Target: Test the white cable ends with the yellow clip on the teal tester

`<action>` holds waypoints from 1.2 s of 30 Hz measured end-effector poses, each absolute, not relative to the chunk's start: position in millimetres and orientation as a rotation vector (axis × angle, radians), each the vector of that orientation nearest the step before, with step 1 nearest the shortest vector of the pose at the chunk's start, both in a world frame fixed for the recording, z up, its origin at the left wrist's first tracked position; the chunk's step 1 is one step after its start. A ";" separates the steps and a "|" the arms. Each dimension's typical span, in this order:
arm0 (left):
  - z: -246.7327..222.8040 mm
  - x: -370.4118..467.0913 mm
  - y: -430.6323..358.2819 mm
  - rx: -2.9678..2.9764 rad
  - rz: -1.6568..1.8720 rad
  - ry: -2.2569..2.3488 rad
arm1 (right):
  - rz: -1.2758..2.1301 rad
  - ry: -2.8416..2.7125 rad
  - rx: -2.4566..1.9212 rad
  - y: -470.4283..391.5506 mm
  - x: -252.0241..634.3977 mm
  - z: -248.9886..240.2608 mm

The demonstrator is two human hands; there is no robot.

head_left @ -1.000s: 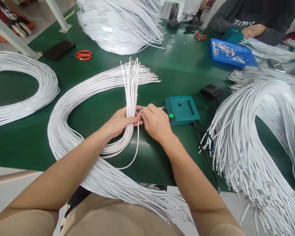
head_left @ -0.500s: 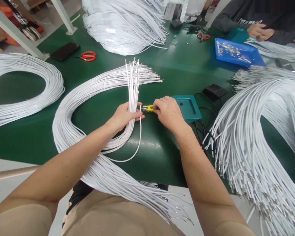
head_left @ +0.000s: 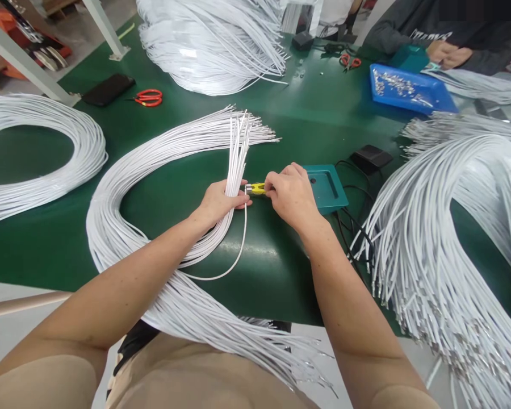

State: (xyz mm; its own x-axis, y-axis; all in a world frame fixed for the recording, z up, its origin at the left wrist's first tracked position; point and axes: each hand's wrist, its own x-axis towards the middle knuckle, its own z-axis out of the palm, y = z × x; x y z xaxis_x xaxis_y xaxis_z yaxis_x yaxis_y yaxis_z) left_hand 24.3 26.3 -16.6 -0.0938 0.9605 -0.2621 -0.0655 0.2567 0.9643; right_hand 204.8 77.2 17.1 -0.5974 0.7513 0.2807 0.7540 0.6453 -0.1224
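My left hand (head_left: 221, 200) is closed around a bundle of white wires (head_left: 238, 149), which stands up from the fist and leans slightly right. One single white wire (head_left: 242, 241) curves away from the bundle, and its upper end rises by my left fingertips. At that end is the metal head of a small yellow-and-black hand tool (head_left: 258, 188). My right hand (head_left: 293, 192) pinches the tool's other end; the exact contact between metal head and wire is too small to make out. Behind the bundle lies a large curved hank of white wires (head_left: 111, 199) with metal-tipped ends.
Right of my hand sits a teal device (head_left: 330, 187) with black cables. More wire coils lie left (head_left: 85, 142), behind (head_left: 208, 51) and right (head_left: 413, 227). Red scissors (head_left: 149, 97), a black phone-like object (head_left: 108, 90) and a blue tray (head_left: 413, 91) of small metal parts are farther back, near another person's hands (head_left: 449, 54).
The held bundle's upper ends have swung a little right and down. The single wire's end now sits lower against the yellow tool's metal head. My right hand has barely moved.
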 end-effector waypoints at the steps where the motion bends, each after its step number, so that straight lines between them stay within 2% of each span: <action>1: -16.3 24.5 26.1 0.926 1.110 1.355 | -0.030 -2.524 -1.232 77.1 207.4 17.9; 6: -10.5 24.6 24.2 0.902 1.086 1.343 | -0.242 -2.202 -1.549 81.4 225.1 12.5; 12: -7.4 17.7 23.0 0.884 1.094 1.358 | -0.261 -2.208 -1.485 81.2 224.2 10.5; 15: -7.7 12.3 21.8 0.889 1.155 1.349 | -0.146 -2.249 -1.255 67.3 209.5 18.4; 20: -5.6 6.9 18.6 0.919 1.259 1.249 | 0.160 -2.663 -0.519 29.0 175.4 20.6; 24: -3.0 4.8 17.2 0.913 1.254 1.245 | 0.241 -2.913 -0.401 9.1 158.0 16.2; 26: -1.2 4.1 17.0 0.893 1.257 1.275 | 0.369 -3.013 -0.570 4.9 155.9 19.4; 28: 0.6 3.9 16.8 0.852 1.246 1.310 | 0.663 -3.082 -0.788 3.9 157.9 26.5; 32: 0.4 4.2 15.6 0.796 1.204 1.329 | 1.763 -2.967 -0.819 12.1 169.4 40.5; 34: -2.1 4.5 14.4 0.824 1.173 1.298 | 1.850 -2.659 -0.941 21.2 175.3 41.4; 36: -4.6 5.1 12.9 0.903 1.139 1.275 | 1.582 -2.240 -1.154 31.7 179.5 37.8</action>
State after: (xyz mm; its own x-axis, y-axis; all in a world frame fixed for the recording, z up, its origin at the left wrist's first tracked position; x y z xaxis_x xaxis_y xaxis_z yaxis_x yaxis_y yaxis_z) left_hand 5.1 12.9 -4.6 -0.0592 0.9679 -0.2443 -0.1337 0.2348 0.9628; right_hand 179.5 31.7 37.8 -0.6873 0.6683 -0.2847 0.4918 0.1397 -0.8594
